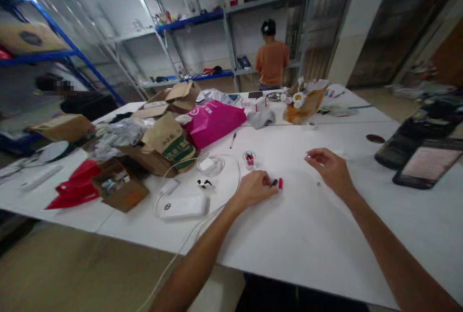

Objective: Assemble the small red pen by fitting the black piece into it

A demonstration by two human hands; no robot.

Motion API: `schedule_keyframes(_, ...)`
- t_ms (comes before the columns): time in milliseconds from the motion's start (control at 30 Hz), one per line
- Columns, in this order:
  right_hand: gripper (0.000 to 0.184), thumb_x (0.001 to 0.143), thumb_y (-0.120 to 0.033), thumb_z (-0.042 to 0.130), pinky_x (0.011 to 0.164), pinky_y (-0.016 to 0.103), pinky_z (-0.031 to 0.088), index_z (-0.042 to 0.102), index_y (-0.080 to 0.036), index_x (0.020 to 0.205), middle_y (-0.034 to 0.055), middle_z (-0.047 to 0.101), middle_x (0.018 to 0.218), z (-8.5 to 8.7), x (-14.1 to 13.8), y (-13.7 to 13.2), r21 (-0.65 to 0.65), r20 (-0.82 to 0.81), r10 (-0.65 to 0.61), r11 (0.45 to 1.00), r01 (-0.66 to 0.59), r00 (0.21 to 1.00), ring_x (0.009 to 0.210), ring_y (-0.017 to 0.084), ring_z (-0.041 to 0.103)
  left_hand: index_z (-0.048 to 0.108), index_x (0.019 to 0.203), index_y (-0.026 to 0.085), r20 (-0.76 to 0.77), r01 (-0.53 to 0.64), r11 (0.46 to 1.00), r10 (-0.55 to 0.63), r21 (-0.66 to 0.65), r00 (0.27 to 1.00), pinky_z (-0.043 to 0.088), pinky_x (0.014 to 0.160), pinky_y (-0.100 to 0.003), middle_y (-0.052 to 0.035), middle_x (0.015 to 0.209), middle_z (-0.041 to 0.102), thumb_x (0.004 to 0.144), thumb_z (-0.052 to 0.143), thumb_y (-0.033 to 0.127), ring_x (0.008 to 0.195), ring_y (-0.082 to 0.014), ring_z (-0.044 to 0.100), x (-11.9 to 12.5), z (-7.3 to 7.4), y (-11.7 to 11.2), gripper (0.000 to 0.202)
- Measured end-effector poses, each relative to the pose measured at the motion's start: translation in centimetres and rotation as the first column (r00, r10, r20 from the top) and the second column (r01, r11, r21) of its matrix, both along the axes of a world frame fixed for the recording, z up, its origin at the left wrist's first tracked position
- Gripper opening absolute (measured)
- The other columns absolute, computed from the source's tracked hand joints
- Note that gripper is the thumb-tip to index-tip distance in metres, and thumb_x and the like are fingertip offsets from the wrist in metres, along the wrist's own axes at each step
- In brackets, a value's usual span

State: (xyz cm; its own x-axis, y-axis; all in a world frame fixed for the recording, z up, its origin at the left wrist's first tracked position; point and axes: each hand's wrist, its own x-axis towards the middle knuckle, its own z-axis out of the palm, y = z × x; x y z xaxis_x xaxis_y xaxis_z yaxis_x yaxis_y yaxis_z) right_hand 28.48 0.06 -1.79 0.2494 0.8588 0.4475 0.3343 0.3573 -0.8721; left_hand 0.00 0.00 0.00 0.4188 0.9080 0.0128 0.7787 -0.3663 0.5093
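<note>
cup (254,161) stands just beyond your left hand (256,187), so a stray knuckle could tip it. that hand curls at the black piece (274,183), beside the red piece (280,183) on the table (289,239); i cannot tell if it grips. your right hand (332,169) pinches a tiny bit (307,156) that slack fingertips could drop.

The desk (307,235) is white, with a red piece (280,183) and a black piece (275,183); to the left, a magenta bag (215,124) carries white print, a paper bag (164,133) is brown and green, another bag (77,187) red; far off, a shirt (273,62) is orange
</note>
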Motion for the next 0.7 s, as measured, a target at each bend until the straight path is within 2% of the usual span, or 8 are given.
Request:
schedule_keyframes(133, 0.04, 0.081, -0.053, 0.086, 0.085, 0.034, 0.059, 0.074, -0.02, 0.1, 0.005, 0.075, 0.098, -0.4, 0.0, 0.1, 0.004, -0.031, -0.02, 1.0, 0.02, 0.999, 0.084, 0.017, 0.07, 0.077, 0.086, 0.023, -0.029, 0.005, 0.998, -0.007, -0.061, 1.0, 0.043, 0.067, -0.029, -0.0012, 0.087, 0.077, 0.08, 0.077, 0.046, 0.077, -0.0187, 0.067, -0.2, 0.5, 0.1, 0.024)
schedule_keyframes(300, 0.037, 0.083, -0.049, 0.087, 0.089, 0.035, 0.06, 0.073, -0.021, 0.103, 0.0055, 0.075, 0.103, -0.5, -0.2, 0.0, 0.052, -0.052, -0.016, 0.998, 0.019, 0.999, 0.088, 0.017, 0.071, 0.079, 0.089, 0.024, -0.015, 0.051, 0.997, -0.052, -0.062, 0.999, 0.044, 0.068, -0.03, -0.002, 0.087, 0.077, 0.078, 0.079, 0.043, 0.079, -0.0205, 0.067, -0.9, 0.3, 0.3, 0.022)
schedule_keyframes(367, 0.036, 0.083, -0.047, 0.087, 0.089, 0.035, 0.06, 0.073, -0.02, 0.104, 0.0053, 0.075, 0.104, -0.5, -0.2, 0.0, 0.06, -0.053, -0.017, 0.998, 0.02, 0.998, 0.088, 0.017, 0.071, 0.079, 0.089, 0.022, 0.06, 0.034, 0.998, -0.031, -0.049, 0.998, 0.044, 0.069, -0.029, -0.0023, 0.086, 0.076, 0.079, 0.079, 0.04, 0.078, -0.0195, 0.066, -1.0, 0.0, 0.6, 0.02)
schedule_keyframes(433, 0.035, 0.084, -0.045, 0.086, 0.089, 0.035, 0.06, 0.073, -0.02, 0.105, 0.0053, 0.075, 0.105, -0.6, -0.2, 0.0, 0.071, -0.044, -0.026, 0.997, 0.029, 0.999, 0.088, 0.017, 0.071, 0.078, 0.091, 0.02, 0.211, -0.001, 1.0, 0.005, -0.02, 0.977, 0.046, 0.071, -0.028, -0.0024, 0.086, 0.075, 0.083, 0.076, 0.037, 0.078, -0.0177, 0.064, -0.9, -0.3, 0.8, 0.019)
schedule_keyframes(567, 0.033, 0.086, -0.044, 0.085, 0.089, 0.036, 0.061, 0.073, -0.02, 0.106, 0.0056, 0.075, 0.105, -0.4, -0.5, -0.1, 0.118, -0.021, -0.046, 0.992, 0.048, 0.999, 0.088, 0.017, 0.071, 0.073, 0.094, 0.017, 0.554, -0.07, 0.997, 0.042, 0.029, 0.831, 0.046, 0.071, -0.025, -0.0031, 0.089, 0.073, 0.089, 0.073, 0.035, 0.08, -0.0147, 0.063, -0.5, -0.4, 1.3, 0.018)
schedule_keyframes(700, 0.031, 0.087, -0.042, 0.085, 0.089, 0.037, 0.062, 0.073, -0.02, 0.105, 0.0058, 0.074, 0.104, -0.1, -0.9, -0.3, 0.155, -0.043, -0.039, 0.987, 0.045, 0.998, 0.089, 0.018, 0.072, 0.071, 0.095, 0.016, 0.741, -0.07, 0.997, 0.063, -0.022, 0.669, 0.049, 0.072, -0.025, -0.0056, 0.094, 0.074, 0.093, 0.074, 0.04, 0.083, -0.0143, 0.066, -0.1, -0.4, 1.4, 0.024)
